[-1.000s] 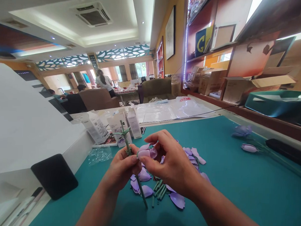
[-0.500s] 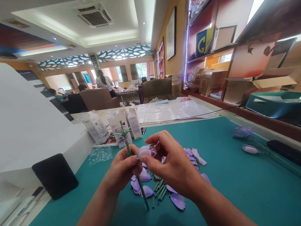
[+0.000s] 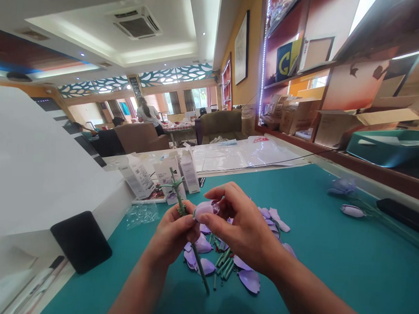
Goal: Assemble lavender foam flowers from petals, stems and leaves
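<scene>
My left hand [image 3: 169, 233] is closed around a green plastic flower stem [image 3: 200, 267], which stands tilted with small leaves near its top. My right hand [image 3: 243, 229] pinches a pale purple flower bud [image 3: 204, 212] between thumb and fingers. The bud's base is at my left fingertips, close beside the stem; whether the two are joined I cannot tell. Below the hands, loose purple petals [image 3: 249, 281] and short green stem pieces [image 3: 226, 265] lie on the teal mat [image 3: 315, 270]. Some of them are hidden behind my right hand.
White boxes [image 3: 136, 176] and a crumpled clear bag [image 3: 143, 214] are at the mat's back left, with a black tablet-like panel [image 3: 82, 242] nearer. Finished-looking purple flowers [image 3: 352, 210] lie at right beside a black case [image 3: 401, 216]. People are in the background.
The bud has turned slightly in my right fingers. Both hands stay in nearly the same place, and the whole view has shifted a little.
</scene>
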Tool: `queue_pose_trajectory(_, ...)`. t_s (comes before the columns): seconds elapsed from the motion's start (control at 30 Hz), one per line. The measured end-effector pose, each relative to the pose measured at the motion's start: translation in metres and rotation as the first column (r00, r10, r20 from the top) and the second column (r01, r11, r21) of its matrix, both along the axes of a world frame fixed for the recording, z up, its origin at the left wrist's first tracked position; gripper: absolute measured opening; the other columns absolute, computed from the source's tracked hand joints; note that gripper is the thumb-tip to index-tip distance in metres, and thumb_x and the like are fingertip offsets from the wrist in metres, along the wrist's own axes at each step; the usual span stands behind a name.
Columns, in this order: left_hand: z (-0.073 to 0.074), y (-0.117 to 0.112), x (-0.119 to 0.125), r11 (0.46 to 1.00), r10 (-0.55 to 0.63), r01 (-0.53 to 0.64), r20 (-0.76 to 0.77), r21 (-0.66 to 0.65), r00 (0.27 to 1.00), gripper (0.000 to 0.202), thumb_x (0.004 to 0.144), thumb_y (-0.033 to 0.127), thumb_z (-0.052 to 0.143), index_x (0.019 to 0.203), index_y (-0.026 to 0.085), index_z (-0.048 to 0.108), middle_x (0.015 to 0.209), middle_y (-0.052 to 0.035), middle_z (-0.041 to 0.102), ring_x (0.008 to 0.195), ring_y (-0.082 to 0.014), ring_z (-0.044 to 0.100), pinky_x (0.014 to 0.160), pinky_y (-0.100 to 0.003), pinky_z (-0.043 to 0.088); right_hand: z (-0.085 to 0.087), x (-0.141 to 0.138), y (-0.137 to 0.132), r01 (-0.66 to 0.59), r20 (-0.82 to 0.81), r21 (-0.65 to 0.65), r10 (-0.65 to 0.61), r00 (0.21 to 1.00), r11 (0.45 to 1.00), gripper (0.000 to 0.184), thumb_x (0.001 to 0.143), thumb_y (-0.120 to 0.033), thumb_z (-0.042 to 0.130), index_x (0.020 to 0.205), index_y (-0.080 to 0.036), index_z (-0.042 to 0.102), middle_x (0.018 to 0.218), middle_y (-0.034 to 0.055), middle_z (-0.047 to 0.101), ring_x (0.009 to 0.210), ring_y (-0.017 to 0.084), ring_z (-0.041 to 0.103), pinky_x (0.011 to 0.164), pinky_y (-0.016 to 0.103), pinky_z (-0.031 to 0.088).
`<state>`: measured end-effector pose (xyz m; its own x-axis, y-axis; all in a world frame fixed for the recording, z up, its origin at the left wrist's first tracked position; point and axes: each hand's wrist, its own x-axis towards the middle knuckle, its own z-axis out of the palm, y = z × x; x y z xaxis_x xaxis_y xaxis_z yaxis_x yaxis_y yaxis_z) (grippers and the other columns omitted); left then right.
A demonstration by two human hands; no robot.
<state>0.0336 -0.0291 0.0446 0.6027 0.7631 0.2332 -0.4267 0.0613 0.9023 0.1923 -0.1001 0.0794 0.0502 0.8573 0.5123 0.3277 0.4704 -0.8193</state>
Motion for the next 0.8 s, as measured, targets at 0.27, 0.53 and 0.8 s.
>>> queue_pose_trajectory(0.27,-0.001,0.002,-0.001,0.995,0.057,-0.048,0.106,-0.089,0.993,0.024,0.068,0.028,0.079,0.072,0.014,0.059,0.052,0.0042,0.056,0.04,-0.0025,0.04,0.043,-0.015,0.036,-0.001,0.005,0.003,0.011,0.024,0.233,-0.017,1.0,0.972,0.022,0.076,-0.016,0.068,0.094,-0.022,0.057,0.088,-0.0004,0.054,0.068,0.01,0.054,0.057,0.024,0.049)
queue_pose_trajectory(0.53,-0.001,0.001,0.001,0.989,0.06,-0.042,0.128,-0.144,0.99,0.027,0.067,0.028,0.08,0.069,0.014,0.056,0.053,0.0044,0.055,0.039,-0.0021,0.038,0.042,-0.015,0.034,-0.012,-0.002,0.009,0.045,0.161,0.482,-0.139,0.977,0.875,0.019,0.082,-0.006,0.059,0.094,-0.021,0.055,0.091,0.0015,0.054,0.075,0.011,0.056,0.064,0.024,0.052)
queue_pose_trajectory(0.8,-0.003,0.0,0.0,0.986,0.066,-0.046,0.116,-0.163,0.991,0.028,0.067,0.028,0.08,0.071,0.015,0.055,0.054,0.0049,0.054,0.04,-0.0019,0.037,0.042,-0.016,0.032,-0.013,-0.002,0.012,0.027,0.116,0.441,-0.087,0.989,0.897,0.016,0.082,-0.007,0.059,0.088,-0.021,0.053,0.09,0.0011,0.055,0.078,0.011,0.056,0.065,0.024,0.054)
